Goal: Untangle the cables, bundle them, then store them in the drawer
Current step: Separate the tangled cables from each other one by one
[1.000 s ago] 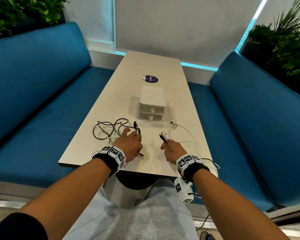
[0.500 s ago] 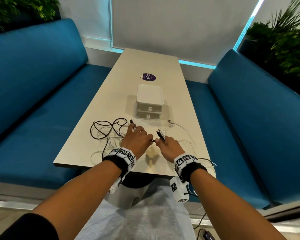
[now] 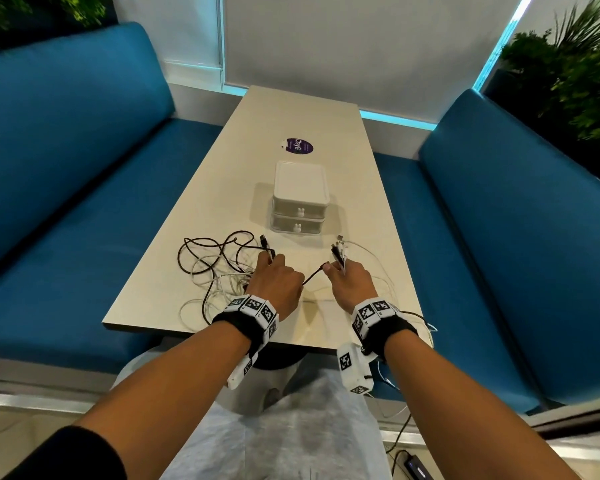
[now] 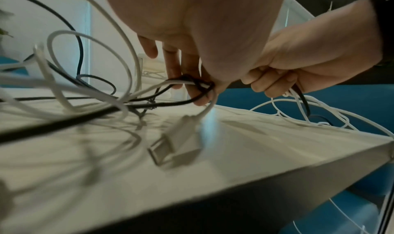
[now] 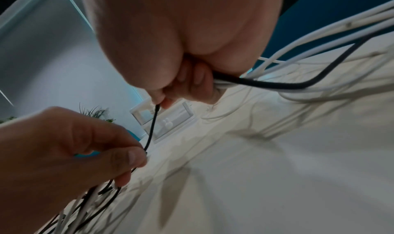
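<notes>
A tangle of black and white cables [image 3: 219, 268] lies on the near left of the beige table [image 3: 302, 109]. My left hand [image 3: 274, 282] grips black and white strands of it [image 4: 192, 84], and a white USB plug [image 4: 175, 140] hangs below that hand. My right hand [image 3: 350, 282] holds a bunch of cable ends [image 3: 338, 252] and pinches a thin black cable [image 5: 152, 128] stretched between both hands. White cables [image 3: 378, 261] trail off to the right. The white two-drawer box [image 3: 300, 199] stands behind, both drawers closed.
A purple round sticker [image 3: 297, 146] lies further back on the table. Blue bench seats [image 3: 84, 237] flank the table on both sides. Some white cable [image 3: 426, 330] hangs over the table's near right edge. Plants stand in the far corners.
My right hand has taken a pinch on the thin black cable coming from the left hand, and the cable now runs taut between the two hands. The view has shifted slightly.
</notes>
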Available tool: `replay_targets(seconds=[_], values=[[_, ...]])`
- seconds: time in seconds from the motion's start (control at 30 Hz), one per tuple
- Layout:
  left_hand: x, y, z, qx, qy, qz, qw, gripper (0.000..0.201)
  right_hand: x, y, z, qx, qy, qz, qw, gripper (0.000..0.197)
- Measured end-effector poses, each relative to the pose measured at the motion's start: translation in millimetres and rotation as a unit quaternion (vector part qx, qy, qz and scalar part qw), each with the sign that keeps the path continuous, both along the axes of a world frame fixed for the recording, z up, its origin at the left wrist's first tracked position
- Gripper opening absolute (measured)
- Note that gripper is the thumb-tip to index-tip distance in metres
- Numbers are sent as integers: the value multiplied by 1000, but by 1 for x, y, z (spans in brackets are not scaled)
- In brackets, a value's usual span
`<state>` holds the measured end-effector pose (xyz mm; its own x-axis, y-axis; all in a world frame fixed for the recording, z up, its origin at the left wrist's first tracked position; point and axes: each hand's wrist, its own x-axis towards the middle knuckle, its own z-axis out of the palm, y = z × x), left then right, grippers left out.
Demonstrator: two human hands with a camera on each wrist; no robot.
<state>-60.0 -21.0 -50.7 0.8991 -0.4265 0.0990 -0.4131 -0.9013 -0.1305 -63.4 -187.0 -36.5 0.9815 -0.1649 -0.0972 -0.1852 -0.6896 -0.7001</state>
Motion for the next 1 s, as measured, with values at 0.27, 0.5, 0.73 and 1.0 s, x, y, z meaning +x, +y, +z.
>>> replay_targets(seconds=[0.27,0.5,0.73,1.0], values=[[3,-2,-6,-64,4,21,998,25,-2,8,3,-4,30,7,1000,36],[4,-10,-15,-113,40,-40,992,28,-3,16,-10,-19,17,60,998,31],[4,-1,-26,-64,5,-66,996,27,2,9,-22,-118,38,47,991,27],[8,5,-22,-74,-11,-50,996,20,11,-9,-16,-127,49,-15,991,28]])
